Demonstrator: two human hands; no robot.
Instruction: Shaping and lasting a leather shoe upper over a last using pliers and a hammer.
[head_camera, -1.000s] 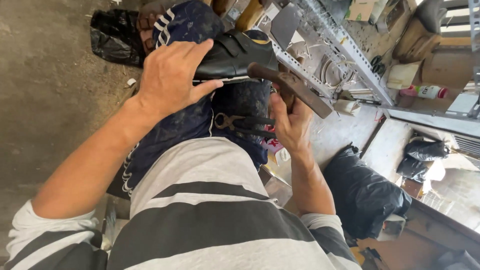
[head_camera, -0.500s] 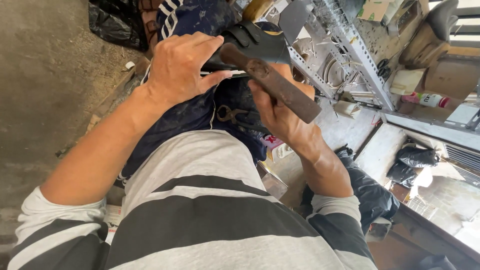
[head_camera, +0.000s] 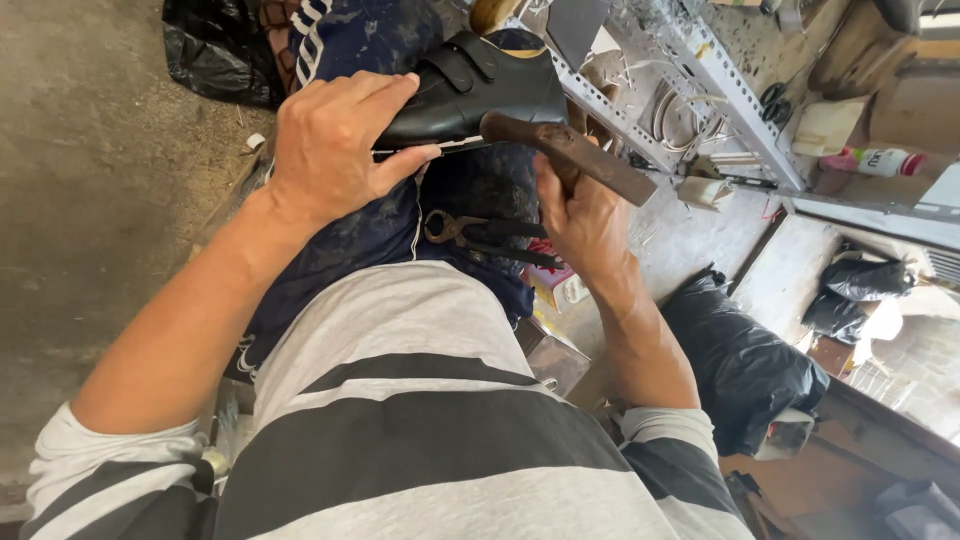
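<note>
A black leather shoe (head_camera: 480, 85) with two straps rests on my lap over dark blue patterned trousers. My left hand (head_camera: 335, 145) presses down on it and grips its near side, thumb along the sole edge. My right hand (head_camera: 585, 215) is closed round the handle of a rusty brown hammer (head_camera: 565, 150), whose head end touches the shoe's sole edge. A pair of pincers (head_camera: 475, 232) lies on my lap just below the shoe, between my two hands.
A perforated metal shelf frame (head_camera: 700, 70) runs past my right with wires, tools and a bottle (head_camera: 880, 160). Black plastic bags lie at the top left (head_camera: 215, 50) and by my right elbow (head_camera: 740, 360). Concrete floor (head_camera: 90, 200) is at my left.
My right hand has brought the hammer up from beside my lap to the shoe's sole edge. My left hand stays on the shoe.
</note>
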